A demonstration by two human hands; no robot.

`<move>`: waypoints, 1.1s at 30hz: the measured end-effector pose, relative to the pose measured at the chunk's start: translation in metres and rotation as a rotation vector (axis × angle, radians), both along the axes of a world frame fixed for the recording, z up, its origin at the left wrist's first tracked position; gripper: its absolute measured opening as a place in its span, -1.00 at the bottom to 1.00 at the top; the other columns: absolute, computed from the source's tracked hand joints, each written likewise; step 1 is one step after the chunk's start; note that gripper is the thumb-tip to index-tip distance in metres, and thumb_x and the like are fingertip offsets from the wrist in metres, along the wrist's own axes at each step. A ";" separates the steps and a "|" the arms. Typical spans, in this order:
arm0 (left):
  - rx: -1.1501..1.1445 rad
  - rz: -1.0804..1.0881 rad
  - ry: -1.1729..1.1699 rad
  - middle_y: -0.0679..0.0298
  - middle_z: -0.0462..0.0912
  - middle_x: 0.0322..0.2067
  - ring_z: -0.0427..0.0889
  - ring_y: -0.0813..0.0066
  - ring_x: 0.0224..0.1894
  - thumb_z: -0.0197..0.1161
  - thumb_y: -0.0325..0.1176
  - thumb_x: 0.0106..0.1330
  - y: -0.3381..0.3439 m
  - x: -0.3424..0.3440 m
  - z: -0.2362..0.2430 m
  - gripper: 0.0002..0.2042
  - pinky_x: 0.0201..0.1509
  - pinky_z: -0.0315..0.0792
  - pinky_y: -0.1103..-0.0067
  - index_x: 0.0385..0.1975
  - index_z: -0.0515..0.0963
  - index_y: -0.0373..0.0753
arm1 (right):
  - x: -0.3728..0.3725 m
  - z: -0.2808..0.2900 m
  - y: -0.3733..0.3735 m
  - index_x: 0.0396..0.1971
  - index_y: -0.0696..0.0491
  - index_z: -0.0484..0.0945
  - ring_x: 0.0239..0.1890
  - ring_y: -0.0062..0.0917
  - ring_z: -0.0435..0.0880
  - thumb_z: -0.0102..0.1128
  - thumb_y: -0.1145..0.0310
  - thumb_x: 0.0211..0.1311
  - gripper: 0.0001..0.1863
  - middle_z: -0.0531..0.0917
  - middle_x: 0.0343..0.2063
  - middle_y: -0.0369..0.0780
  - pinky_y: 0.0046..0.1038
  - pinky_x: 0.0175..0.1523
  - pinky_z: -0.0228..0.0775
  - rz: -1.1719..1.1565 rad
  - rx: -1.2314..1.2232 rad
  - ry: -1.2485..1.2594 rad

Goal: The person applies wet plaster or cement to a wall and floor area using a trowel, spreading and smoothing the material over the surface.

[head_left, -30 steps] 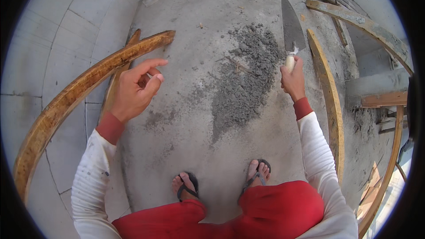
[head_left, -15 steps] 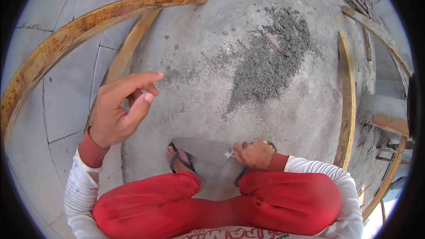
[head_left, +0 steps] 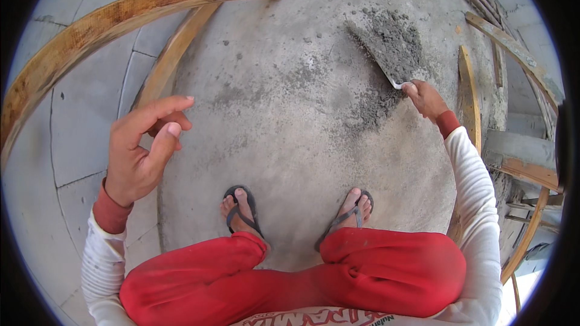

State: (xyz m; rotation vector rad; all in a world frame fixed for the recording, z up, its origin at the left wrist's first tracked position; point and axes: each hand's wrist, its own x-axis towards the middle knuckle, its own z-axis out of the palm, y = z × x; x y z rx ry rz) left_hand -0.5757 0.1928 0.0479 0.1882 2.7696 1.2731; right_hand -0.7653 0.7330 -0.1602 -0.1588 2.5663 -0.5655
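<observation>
We have the hands well apart: right hand, right of centre, is wrapped around the handle of the trowel, whose tilted blade sits against the left side of the grey mortar pile, upper right of the frame. We see the left hand at centre left, holding nothing, fingers half curled, thumb and index apart. We've got two wooden beams upper left, sandalled feet on concrete floor, lower centre.
</observation>
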 end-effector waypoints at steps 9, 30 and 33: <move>-0.008 0.025 0.003 0.18 0.69 -0.29 0.63 0.55 -0.38 0.10 -0.51 0.50 -0.006 0.014 0.005 -0.71 -0.29 0.54 0.58 0.14 0.61 -0.34 | 0.074 0.030 -0.039 -0.27 0.16 0.57 -0.53 0.07 0.63 0.12 0.00 0.50 -0.55 0.65 -0.54 0.06 -0.02 -0.29 0.47 0.256 -0.037 0.097; -0.148 0.039 0.097 0.17 0.74 -0.23 0.72 0.53 -0.30 0.16 -0.53 0.45 -0.016 0.024 0.047 -0.70 -0.31 0.55 0.64 0.13 0.64 -0.34 | 0.026 0.091 -0.018 -0.35 0.02 0.45 -0.75 -0.70 0.45 0.04 0.01 0.57 -0.61 0.46 -0.65 -0.37 -0.57 -0.69 0.31 -0.242 -0.299 -0.488; -0.174 0.138 0.233 0.18 0.74 -0.23 0.71 0.56 -0.31 0.16 -0.54 0.45 -0.027 0.035 0.050 -0.68 -0.30 0.56 0.65 0.16 0.61 -0.34 | 0.053 0.095 -0.131 -0.26 0.11 0.52 -0.68 -0.55 0.57 0.12 0.09 0.51 -0.66 0.54 -0.63 -0.27 -0.43 -0.56 0.45 0.206 -0.252 -0.501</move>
